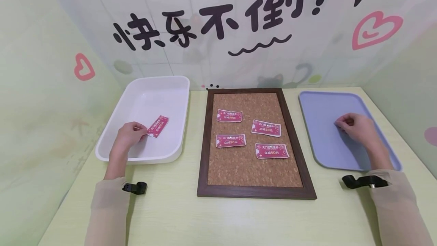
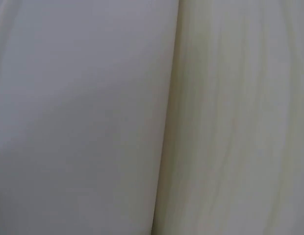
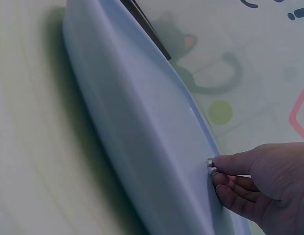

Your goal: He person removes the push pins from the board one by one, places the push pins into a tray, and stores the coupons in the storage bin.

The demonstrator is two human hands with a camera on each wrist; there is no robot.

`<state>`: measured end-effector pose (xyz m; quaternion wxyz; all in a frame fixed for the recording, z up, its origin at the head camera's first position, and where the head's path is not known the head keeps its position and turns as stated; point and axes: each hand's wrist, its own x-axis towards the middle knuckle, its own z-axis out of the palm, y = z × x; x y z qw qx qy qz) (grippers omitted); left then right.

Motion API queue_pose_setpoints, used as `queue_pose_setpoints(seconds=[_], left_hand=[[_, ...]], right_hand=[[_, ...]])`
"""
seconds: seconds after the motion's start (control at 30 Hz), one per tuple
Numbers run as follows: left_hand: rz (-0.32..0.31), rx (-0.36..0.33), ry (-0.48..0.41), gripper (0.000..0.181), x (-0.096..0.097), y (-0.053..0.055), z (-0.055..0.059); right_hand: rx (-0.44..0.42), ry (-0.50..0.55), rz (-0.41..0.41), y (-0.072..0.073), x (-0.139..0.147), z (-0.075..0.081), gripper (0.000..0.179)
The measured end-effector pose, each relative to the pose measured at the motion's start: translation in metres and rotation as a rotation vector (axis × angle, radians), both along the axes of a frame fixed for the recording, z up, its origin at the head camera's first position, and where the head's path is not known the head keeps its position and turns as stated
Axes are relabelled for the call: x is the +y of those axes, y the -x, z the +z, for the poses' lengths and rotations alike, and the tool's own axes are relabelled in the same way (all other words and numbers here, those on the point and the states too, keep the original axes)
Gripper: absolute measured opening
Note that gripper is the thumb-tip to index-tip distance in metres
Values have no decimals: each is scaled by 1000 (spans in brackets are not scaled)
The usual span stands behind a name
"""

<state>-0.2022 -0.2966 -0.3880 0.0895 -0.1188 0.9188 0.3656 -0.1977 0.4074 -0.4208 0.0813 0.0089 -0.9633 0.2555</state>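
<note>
Over the white bin [image 1: 155, 86] at left, my left hand [image 1: 129, 137] pinches the lower-left end of a pink paper coupon [image 1: 159, 126]. My right hand [image 1: 355, 125] is above the blue tray [image 1: 327, 105]. In the right wrist view a small shiny thumbtack [image 3: 210, 162] shows at the thumb and fingertips of that hand, pinched between them. Between the two containers lies a cork board [image 1: 252, 174] in a dark wooden frame. Several matching coupons [image 1: 230, 140] are on it, each with a small pale pin head near its middle. The left wrist view shows neither hand nor coupon.
The pale wood-grain table [image 1: 191, 219] carries the bin, board and tray side by side. A printed backdrop [image 1: 218, 60] with black lettering rises behind them, and pale panels stand at both sides. The bin has high walls; the tray's rim is low.
</note>
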Motion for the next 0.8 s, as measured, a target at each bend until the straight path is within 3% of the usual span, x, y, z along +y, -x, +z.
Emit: queue_pose_setpoints(seconds=[0.27, 0.5, 0.8], left_hand=[[-17, 34, -6, 41, 0, -3, 2], [-38, 145, -47, 40, 3, -6, 7], [-99, 272, -42, 33, 25, -7, 20]], right_hand=[[-40, 28, -11, -4, 2, 5, 26], [-20, 36, -21, -8, 1, 8, 29], [26, 45, 15, -6, -10, 17, 29]])
